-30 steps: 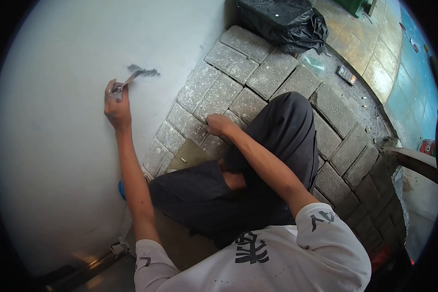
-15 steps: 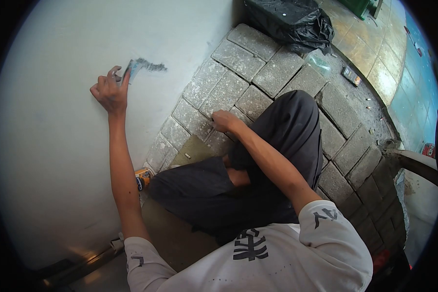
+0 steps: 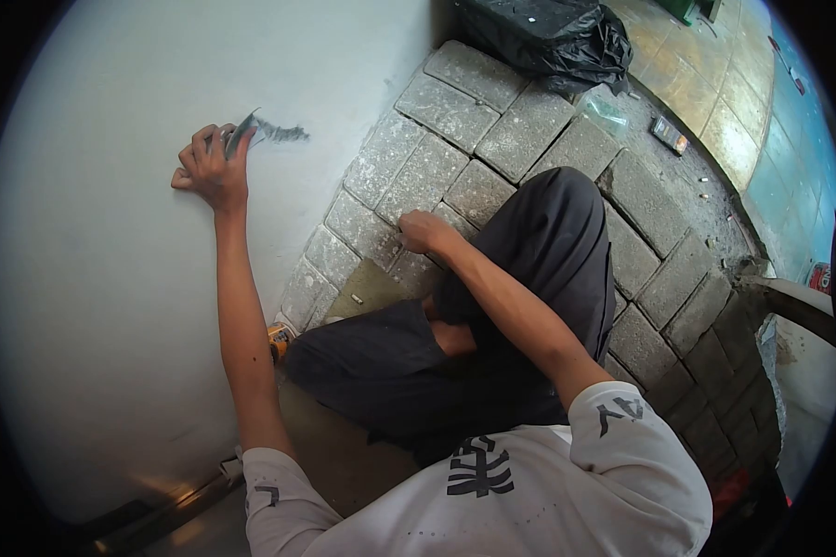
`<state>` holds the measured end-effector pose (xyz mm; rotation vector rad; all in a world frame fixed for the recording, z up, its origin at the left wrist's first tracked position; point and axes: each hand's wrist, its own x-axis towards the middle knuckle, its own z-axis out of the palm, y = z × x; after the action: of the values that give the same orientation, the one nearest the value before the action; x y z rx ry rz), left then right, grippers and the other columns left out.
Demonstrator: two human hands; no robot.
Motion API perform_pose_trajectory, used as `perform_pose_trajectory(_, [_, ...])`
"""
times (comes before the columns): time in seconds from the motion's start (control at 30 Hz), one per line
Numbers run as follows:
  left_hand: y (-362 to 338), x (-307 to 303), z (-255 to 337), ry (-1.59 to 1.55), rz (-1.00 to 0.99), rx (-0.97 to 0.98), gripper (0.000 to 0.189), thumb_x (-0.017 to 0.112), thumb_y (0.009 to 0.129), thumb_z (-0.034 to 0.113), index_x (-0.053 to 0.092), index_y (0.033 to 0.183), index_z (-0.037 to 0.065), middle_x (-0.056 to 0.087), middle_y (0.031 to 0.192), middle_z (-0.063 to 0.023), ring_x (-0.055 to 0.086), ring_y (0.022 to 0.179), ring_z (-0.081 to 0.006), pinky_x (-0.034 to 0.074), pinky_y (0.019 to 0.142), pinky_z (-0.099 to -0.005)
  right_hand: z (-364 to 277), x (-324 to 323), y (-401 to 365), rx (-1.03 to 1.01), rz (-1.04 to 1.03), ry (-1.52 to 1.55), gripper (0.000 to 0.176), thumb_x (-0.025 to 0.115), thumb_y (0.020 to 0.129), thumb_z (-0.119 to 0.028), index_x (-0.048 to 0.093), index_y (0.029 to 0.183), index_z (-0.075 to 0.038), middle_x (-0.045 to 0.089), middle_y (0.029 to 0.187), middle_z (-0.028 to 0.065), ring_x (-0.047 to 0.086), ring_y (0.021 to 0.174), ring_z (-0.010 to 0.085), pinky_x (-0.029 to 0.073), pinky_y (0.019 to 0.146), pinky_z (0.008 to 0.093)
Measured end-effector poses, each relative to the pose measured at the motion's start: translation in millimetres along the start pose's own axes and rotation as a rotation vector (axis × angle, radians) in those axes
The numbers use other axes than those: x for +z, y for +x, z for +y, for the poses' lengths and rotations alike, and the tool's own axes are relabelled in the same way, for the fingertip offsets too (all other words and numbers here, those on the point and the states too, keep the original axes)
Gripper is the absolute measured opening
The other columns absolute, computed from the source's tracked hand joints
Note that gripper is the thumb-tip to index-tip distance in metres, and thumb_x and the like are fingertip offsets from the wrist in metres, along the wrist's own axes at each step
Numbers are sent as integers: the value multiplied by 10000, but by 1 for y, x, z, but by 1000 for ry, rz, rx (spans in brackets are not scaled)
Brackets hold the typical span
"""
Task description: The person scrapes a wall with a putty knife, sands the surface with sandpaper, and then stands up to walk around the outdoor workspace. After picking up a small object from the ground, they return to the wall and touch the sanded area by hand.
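Note:
My left hand is up against the pale wall, its fingers and thumb closed on a thin, bowed grey-green scraper. The scraper's edge meets the wall at the left end of a rough dark patch. Part of the scraper is hidden behind the fingers. My right hand is closed in a loose fist in front of my raised knee, over the paving bricks. Whatever it may hold is hidden.
Grey paving bricks run along the wall's foot. A black plastic bag lies at the far end. Beside my knee stands a yellow can, partly hidden. A small pack and cigarette butts lie near the curved tiled edge.
My left hand has shifted slightly up and toward the dark patch. Its fingers now curl further over the scraper, which is more bowed. My right hand stays about where it was.

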<state>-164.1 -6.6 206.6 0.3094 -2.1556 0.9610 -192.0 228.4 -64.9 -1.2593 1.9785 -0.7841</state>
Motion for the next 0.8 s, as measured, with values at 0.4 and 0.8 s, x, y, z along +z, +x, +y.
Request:
perform_pose_trajectory(0.4, [-20, 15, 5, 103, -41, 78, 354, 836, 678, 572, 727, 786, 253, 546, 1180, 83, 447, 1082, -197, 260, 850, -438, -4, -4, -3, 13, -19, -8, 220, 592, 833, -130, 737, 916, 13, 710, 986, 253, 697, 949, 409, 566, 806, 480])
perform_pose_trajectory(0.8, [-23, 13, 15, 61, -71, -155, 592, 862, 592, 667, 706, 933, 209, 398, 1279, -80, 350, 1137, -330, 269, 893, -500, 1, 2, 2, 0, -12, 26, 279, 642, 853, -196, 704, 954, 56, 695, 984, 273, 676, 973, 427, 542, 847, 491])
